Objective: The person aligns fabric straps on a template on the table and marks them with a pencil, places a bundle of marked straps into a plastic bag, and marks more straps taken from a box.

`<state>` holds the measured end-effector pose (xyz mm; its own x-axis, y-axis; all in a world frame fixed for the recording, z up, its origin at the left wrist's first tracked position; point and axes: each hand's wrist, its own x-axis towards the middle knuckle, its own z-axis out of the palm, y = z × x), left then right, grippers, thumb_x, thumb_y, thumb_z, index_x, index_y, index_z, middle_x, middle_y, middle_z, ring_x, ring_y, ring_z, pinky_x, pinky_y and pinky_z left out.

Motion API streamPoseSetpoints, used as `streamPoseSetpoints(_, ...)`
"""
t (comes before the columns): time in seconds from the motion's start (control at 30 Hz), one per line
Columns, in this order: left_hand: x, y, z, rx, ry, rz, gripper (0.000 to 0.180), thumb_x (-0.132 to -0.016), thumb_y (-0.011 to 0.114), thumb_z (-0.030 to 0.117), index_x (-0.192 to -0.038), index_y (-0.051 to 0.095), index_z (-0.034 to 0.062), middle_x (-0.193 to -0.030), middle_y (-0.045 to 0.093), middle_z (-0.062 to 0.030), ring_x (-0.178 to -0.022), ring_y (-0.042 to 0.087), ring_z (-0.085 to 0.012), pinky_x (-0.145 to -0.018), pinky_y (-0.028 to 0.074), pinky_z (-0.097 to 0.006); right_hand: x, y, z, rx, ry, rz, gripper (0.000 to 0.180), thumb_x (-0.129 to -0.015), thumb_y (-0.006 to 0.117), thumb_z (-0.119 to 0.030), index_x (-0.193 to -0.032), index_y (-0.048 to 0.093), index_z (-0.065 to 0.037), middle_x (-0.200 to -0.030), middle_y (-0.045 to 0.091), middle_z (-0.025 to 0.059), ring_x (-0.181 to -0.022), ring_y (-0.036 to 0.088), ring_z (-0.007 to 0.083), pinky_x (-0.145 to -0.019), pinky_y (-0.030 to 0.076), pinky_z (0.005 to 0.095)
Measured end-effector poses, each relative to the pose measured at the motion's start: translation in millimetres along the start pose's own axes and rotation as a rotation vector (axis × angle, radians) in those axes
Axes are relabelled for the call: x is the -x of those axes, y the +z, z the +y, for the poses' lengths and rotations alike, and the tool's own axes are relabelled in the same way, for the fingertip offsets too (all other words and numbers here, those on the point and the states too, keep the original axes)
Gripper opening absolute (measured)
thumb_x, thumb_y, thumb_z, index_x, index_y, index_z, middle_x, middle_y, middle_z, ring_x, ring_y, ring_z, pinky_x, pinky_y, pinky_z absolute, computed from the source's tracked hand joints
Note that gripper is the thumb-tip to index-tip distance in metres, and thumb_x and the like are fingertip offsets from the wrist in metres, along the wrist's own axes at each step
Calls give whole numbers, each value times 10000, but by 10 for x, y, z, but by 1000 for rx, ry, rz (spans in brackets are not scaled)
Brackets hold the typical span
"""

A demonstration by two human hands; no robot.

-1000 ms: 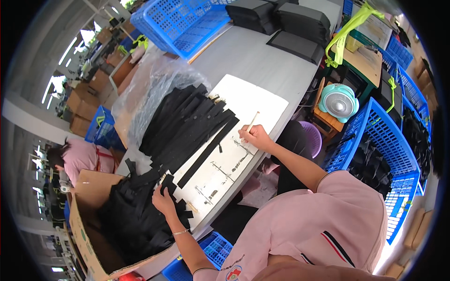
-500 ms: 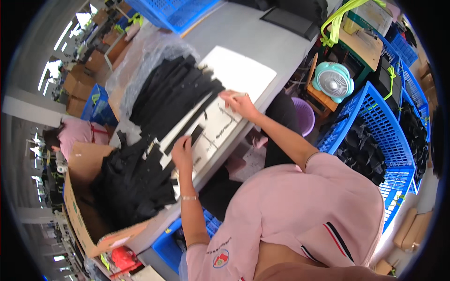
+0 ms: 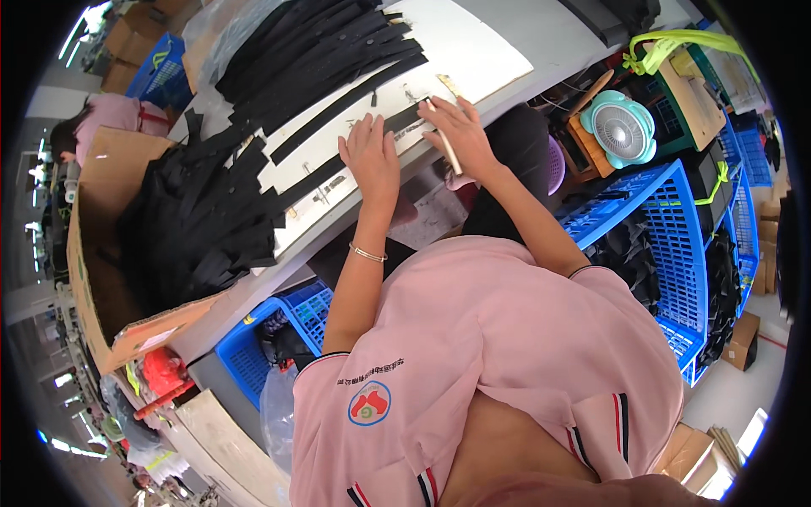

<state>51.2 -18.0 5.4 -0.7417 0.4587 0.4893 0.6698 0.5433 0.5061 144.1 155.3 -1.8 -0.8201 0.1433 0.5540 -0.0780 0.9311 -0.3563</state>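
Both hands work at the near edge of the white board (image 3: 473, 51) on my tabletop (image 3: 549, 34). My left hand (image 3: 372, 156) lies flat, fingers spread and pressed down on a black fabric strip (image 3: 338, 106) that runs slantwise across the board; it pins the strip and grips nothing. My right hand (image 3: 460, 131) is curled loosely round a pale stick (image 3: 446, 142), perhaps a pencil or chalk marker, with its upper end near the strip's right end.

More black strips (image 3: 312, 42) lie fanned across the top of the board, just beside the one under my palm. A bigger heap of black fabric pieces (image 3: 194, 228) spills from the tabletop's left end toward a cardboard box (image 3: 101, 253).

I judge the strip light, limp and easily shifted, so it wants flat pressure along its length or a pinch at one end, not a lift from the middle. The stick looks stiff and light, best held near the tip.

Blue crates (image 3: 650, 220) of dark goods and a small teal fan (image 3: 621, 127) stand to the right, and a blue basket (image 3: 279, 329) sits below the tabletop. Another person in pink (image 3: 110, 114) works at far left.
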Motion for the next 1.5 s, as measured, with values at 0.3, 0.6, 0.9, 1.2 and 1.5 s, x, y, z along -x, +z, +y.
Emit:
streamPoseSetpoints(0.3, 514, -529, -322, -253, -165, -28, 452, -1001, 614, 262, -1380, 590, 18, -1491, 533, -152, -1473, 366, -386, -1169, 26, -707, -127, -98, 485, 53, 18, 57, 373, -965, 656, -147, -1338, 664, -149, -1313, 679, 1, -1287, 575, 222, -1181, 303, 463)
streamPoseSetpoints(0.6, 791, -930, -612, -302, -321, -27, 531, -1003, 618, 293, -1461, 530, 40, -1545, 480, -165, -1493, 355, -356, -1198, 4, -649, -146, -69, 448, 45, 36, 14, 340, -1009, 595, -144, -1340, 662, -114, -1311, 672, 58, -1300, 559, 257, -1186, 320, 463)
streamPoseSetpoints(0.9, 700, -967, -658, -261, -307, -34, 547, -982, 658, 281, -1466, 528, 62, -1542, 485, -167, -1489, 367, -352, -1206, 51, -640, -405, -147, 69, 170, 61, -1, 346, -952, 632, -66, -1290, 685, -125, -1205, 705, 83, -1221, 611, 231, -1173, 327, 475)
streamPoseSetpoints(1.2, 690, -959, -636, -228, -349, -7, 543, -961, 675, 280, -1442, 541, 69, -1527, 500, -159, -1485, 369, -346, -1206, 65, -645, -941, 406, -1243, -988, 433, -426, 261, -1032, 588, -192, -1170, 730, -23, -910, 718, 34, -842, 605, 75, -737, 477, 234)
streamPoseSetpoints(1.5, 687, -965, -620, -222, -372, -17, 522, -981, 652, 282, -1450, 537, 83, -1540, 499, -134, -1491, 366, -331, -1206, 72, -626, -887, 991, -1309, -885, 297, -491, 239, -1033, 588, -167, -1069, 721, 29, -940, 722, 54, -786, 628, 98, -708, 496, 239)
